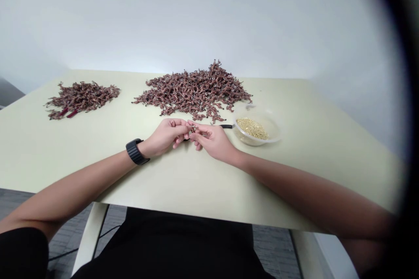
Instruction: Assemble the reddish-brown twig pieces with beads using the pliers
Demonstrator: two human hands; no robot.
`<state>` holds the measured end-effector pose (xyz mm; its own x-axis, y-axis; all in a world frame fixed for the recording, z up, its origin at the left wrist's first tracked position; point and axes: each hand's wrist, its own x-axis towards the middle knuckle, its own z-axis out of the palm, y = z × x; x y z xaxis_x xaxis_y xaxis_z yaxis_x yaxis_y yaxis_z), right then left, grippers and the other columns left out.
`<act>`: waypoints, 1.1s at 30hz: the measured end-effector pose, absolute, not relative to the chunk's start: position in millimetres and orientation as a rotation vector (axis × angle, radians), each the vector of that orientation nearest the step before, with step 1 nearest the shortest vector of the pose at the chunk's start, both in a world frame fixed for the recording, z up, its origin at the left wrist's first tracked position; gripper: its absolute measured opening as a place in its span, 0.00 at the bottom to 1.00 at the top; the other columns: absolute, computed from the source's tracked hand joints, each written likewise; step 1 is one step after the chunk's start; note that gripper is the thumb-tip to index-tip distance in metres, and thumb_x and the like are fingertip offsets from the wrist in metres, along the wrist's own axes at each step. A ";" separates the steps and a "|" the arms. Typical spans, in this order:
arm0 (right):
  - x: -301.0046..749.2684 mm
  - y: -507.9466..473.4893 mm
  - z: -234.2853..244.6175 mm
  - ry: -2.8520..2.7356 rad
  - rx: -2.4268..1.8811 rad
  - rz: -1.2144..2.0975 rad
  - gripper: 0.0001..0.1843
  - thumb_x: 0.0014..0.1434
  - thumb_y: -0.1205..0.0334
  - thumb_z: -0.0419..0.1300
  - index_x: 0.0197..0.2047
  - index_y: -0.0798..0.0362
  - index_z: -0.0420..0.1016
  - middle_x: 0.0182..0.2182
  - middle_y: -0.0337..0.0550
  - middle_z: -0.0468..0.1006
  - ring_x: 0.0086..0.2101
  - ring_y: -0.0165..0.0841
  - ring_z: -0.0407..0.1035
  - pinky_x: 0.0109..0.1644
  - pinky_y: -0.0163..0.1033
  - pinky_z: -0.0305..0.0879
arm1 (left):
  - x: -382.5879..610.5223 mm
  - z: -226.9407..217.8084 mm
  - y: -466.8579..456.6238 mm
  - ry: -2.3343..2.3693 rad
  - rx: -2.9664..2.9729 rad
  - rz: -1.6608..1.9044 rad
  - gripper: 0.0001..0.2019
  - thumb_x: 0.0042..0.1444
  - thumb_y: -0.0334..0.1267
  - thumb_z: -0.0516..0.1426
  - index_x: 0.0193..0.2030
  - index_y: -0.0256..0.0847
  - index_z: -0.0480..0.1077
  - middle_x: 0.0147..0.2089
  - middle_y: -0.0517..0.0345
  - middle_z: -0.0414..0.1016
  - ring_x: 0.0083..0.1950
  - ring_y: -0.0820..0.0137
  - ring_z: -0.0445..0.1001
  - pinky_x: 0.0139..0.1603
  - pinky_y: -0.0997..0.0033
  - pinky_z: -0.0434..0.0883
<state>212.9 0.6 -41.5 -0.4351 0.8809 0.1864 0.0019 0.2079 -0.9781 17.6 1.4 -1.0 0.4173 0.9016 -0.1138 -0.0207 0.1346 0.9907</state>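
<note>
My left hand (168,136) and my right hand (214,140) meet over the middle of the table, with fingertips pinched together. Between them is a small brown piece (193,129), partly covered by the fingers; its exact kind is too small to make out. It resembles the many small, knobbly, dark-tipped brown pieces in the large pile (199,89) just beyond my hands. A black rod-like thing (226,126) lies on the table, its end showing to the right of my right hand. Close by on the right is a clear plastic bowl (276,133) holding small gold-coloured bits (252,128).
A smaller pile of similar brown pieces (85,96) lies at the left, with dark red sticks (72,113) at its front edge. The pale table (183,187) stands against a white wall (183,13). A black wristband (136,151) is on my left wrist.
</note>
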 end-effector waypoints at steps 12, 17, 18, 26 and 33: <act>213.3 -0.2 -40.8 -1.688 -0.871 1.295 0.18 0.62 0.47 0.65 0.35 0.55 0.80 0.28 0.40 0.78 0.24 0.28 0.71 0.28 0.38 0.75 | 16.5 1.0 0.9 0.919 1.250 0.796 0.11 0.59 0.39 0.63 0.30 0.35 0.72 0.18 0.66 0.64 0.15 0.83 0.54 0.15 0.80 0.49; 213.6 -0.4 -37.1 -1.710 -0.856 1.295 0.19 0.63 0.48 0.63 0.31 0.55 0.79 0.33 0.45 0.81 0.23 0.28 0.70 0.27 0.37 0.73 | 18.0 0.7 -0.1 0.920 1.258 0.826 0.09 0.59 0.38 0.64 0.33 0.34 0.72 0.19 0.66 0.65 0.15 0.84 0.54 0.15 0.80 0.49; 213.6 -0.2 -36.8 -1.712 -0.851 1.300 0.19 0.63 0.48 0.63 0.31 0.56 0.79 0.34 0.46 0.82 0.23 0.27 0.70 0.26 0.37 0.73 | 18.4 -0.1 -0.2 0.920 1.259 0.836 0.09 0.59 0.38 0.64 0.34 0.34 0.72 0.19 0.66 0.65 0.15 0.83 0.54 0.15 0.81 0.49; 213.8 2.1 -40.1 -1.685 -0.826 1.359 0.16 0.63 0.51 0.63 0.34 0.56 0.81 0.30 0.43 0.79 0.23 0.27 0.69 0.25 0.35 0.72 | 20.0 -1.6 -3.9 0.944 1.428 0.899 0.07 0.60 0.37 0.62 0.37 0.35 0.70 0.25 0.63 0.69 0.18 0.81 0.57 0.14 0.81 0.56; 213.4 0.0 -35.2 -1.682 -0.838 1.377 0.19 0.63 0.48 0.62 0.31 0.56 0.76 0.29 0.43 0.78 0.24 0.27 0.70 0.26 0.34 0.73 | 15.8 -6.0 -3.8 1.023 1.688 0.897 0.06 0.63 0.37 0.59 0.41 0.37 0.71 0.28 0.61 0.74 0.18 0.81 0.60 0.15 0.80 0.57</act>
